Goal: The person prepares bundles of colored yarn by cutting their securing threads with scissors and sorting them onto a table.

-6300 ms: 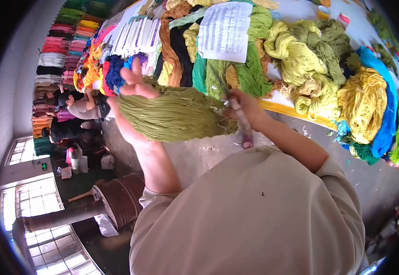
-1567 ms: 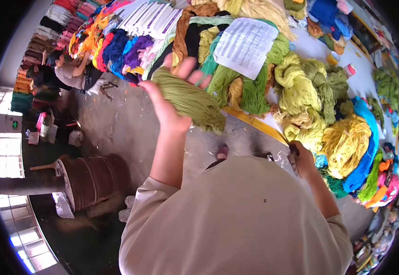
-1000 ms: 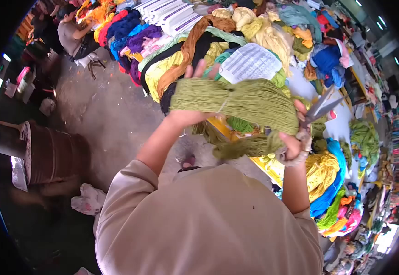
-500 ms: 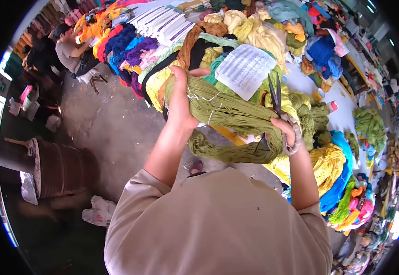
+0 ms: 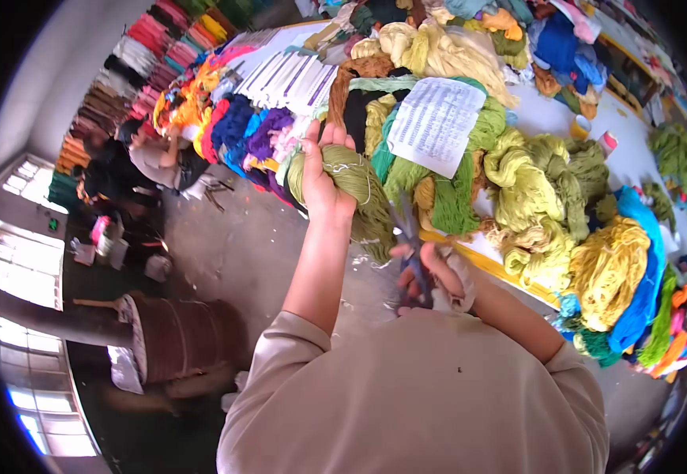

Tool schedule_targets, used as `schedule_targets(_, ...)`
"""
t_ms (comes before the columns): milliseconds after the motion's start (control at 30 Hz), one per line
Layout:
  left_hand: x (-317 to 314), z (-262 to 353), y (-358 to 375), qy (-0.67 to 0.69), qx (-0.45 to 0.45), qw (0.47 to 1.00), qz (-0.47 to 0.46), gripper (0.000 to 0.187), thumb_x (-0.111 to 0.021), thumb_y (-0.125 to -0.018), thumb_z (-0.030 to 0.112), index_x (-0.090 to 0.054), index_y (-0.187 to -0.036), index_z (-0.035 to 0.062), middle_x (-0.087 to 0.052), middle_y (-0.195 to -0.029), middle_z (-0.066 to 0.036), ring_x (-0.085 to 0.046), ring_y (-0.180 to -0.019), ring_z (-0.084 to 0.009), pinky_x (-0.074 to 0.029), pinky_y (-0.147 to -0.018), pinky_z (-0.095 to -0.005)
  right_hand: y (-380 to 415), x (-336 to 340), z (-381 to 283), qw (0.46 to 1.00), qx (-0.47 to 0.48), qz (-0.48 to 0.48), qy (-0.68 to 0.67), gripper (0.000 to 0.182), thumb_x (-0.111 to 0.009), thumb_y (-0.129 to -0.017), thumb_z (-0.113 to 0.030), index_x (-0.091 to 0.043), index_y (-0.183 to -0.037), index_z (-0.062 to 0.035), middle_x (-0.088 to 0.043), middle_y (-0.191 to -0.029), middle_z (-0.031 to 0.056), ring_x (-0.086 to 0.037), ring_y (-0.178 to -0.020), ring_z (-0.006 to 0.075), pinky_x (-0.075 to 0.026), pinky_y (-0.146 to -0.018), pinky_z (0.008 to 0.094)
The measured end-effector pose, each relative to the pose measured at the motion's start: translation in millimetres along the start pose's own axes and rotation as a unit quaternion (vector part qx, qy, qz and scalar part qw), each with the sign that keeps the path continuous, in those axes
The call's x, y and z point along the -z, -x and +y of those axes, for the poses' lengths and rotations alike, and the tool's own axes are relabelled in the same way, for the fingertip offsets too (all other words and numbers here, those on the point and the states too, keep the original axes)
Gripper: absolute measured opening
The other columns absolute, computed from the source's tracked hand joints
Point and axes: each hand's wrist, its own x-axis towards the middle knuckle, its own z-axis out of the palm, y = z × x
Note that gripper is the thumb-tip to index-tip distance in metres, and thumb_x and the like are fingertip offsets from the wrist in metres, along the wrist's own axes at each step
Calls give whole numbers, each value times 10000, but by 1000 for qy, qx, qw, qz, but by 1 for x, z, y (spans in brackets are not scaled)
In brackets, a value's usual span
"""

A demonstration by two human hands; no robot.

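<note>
Left hand (image 5: 323,178) is raised over the near table edge, fingers (image 5: 334,136) wrapped tight round the top of an olive-green yarn hank (image 5: 359,197). The hank hangs down from that grip, its lower end dropping toward the right hand; a thin pale tie thread shows on it near the grip.

Right hand (image 5: 436,276) sits lower and nearer, just below the hank's bottom end, fingers curled shut round scissors (image 5: 410,253). The blades point up toward the hank, blurred; can't tell whether they touch the yarn or how far apart they are. Pale wrapping or cloth on the right hand near the wrist.

The hank is in the air in front of the table (image 5: 545,118), just left of the printed paper sheet (image 5: 436,125) lying on a green yarn pile. Right of it lie yellow-green hanks (image 5: 529,189), a yellow hank (image 5: 608,268) and a blue hank (image 5: 647,276) at the right end. Far left on the table: purple and blue skeins (image 5: 252,130), white labelled packs (image 5: 288,79). Two small tape rolls (image 5: 592,134) on bare white table, far right.

Left side: another person (image 5: 154,158) seated by the table, a brown drum (image 5: 181,340) on the floor (image 5: 240,245), and stacked coloured yarn along the far-left wall.
</note>
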Motion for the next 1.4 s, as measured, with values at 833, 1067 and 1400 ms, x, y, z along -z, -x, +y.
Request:
schedule_targets(833, 6, 19, 80, -68, 27, 976, -206, 427, -423, -1046, 498, -470, -914, 95, -507, -668, -25, -501, -612, -148, -432, -635, -286, -49, 15, -16, 802, 355, 73, 475, 220, -729, -906, -197, -681, -1081, -71, -647, -725, -22, -540, -593, 57, -405, -514, 236)
schedule_targets(1067, 13, 14, 65, -121, 43, 970, -206, 444, -437, -1029, 518, -471, -930, 86, -541, -707, -27, -552, -643, -147, -478, -982, -417, -27, 1, -15, 979, 60, 71, 180, 268, -746, -905, -309, -663, -979, -65, -536, -626, 112, -503, -529, 215, -430, -523, 383)
schedule_targets(1400, 24, 14, 59, -148, 58, 964, -215, 452, -532, -996, 502, -500, -900, 62, -571, -681, -45, -570, -604, -139, -465, -1050, -538, -17, -10, -23, 991, 9, 53, 120, 333, -689, -950, -367, -660, -951, -35, -623, -700, 15, -568, -618, 140, -469, -574, 312)
